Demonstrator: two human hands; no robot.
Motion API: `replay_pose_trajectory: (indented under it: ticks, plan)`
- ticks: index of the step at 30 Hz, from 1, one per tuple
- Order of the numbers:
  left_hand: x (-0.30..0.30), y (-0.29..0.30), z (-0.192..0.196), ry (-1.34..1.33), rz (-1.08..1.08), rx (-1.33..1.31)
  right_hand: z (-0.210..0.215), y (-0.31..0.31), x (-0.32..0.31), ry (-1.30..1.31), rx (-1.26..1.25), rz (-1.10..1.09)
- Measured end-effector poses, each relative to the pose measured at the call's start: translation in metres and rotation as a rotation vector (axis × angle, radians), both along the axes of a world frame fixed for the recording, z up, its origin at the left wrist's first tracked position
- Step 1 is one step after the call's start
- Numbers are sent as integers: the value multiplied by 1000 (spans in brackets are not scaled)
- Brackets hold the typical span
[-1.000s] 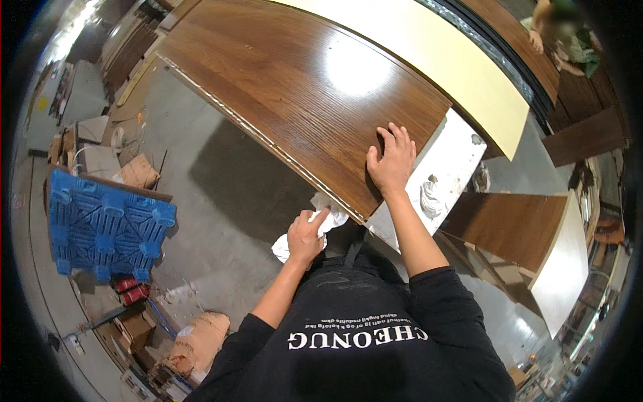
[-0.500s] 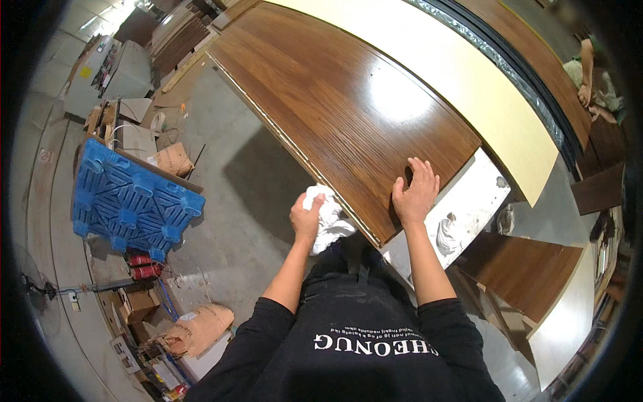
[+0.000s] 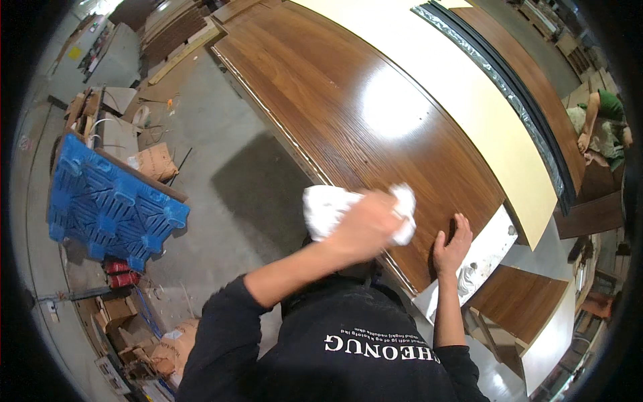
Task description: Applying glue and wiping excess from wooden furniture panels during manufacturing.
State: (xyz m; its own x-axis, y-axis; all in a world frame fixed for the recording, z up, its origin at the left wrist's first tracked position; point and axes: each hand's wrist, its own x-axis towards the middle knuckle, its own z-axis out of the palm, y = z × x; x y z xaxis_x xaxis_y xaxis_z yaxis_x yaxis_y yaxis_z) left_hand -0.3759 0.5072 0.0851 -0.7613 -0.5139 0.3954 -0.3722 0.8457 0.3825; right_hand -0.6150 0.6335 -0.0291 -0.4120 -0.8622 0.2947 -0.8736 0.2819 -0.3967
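A long glossy brown wooden panel (image 3: 375,114) lies flat in front of me, running from upper left to lower right. My left hand (image 3: 365,224) grips a crumpled white cloth (image 3: 321,208) and presses it onto the panel's near edge. My right hand (image 3: 452,244) rests flat on the panel's near right corner, fingers spread. Beneath that corner a white support (image 3: 479,258) shows.
A cream board (image 3: 482,114) lies beyond the brown panel, then a dark strip. A blue plastic pallet (image 3: 107,197) leans at left on the grey concrete floor (image 3: 228,167), with cardboard boxes around it. Another person (image 3: 599,124) works at far right. More brown panels (image 3: 526,305) sit lower right.
My left hand has lifted the white cloth from below the panel's edge up onto the wood surface. My right hand stays planted on the corner.
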Motion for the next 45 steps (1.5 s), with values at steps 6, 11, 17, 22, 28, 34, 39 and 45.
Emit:
replay_pose_trajectory:
  ticks: [6,11,17,22,28,34,39,45]
  plan:
    - [-36,-45,-70,-482,-352,202,9,-4,4,81,33,-47]
    - [28,-178,-52,-672,-366,-48,17,-13,12,72,28,-134]
    - [-7,-175,-16,-495,-459,-98,15,-4,12,68,-1,-211]
    - [-44,-90,-39,-576,-893,-223,11,-5,11,95,-16,-210]
    - [28,-193,-28,-795,-716,-173,11,-3,11,74,-29,-250]
    - [39,-222,-40,-716,-609,-26,15,-4,16,72,118,-268]
    - [46,-307,-47,-661,-148,-73,35,-9,49,-130,529,-181]
    - [65,-353,-68,-527,83,342,48,-45,97,-224,642,-64]
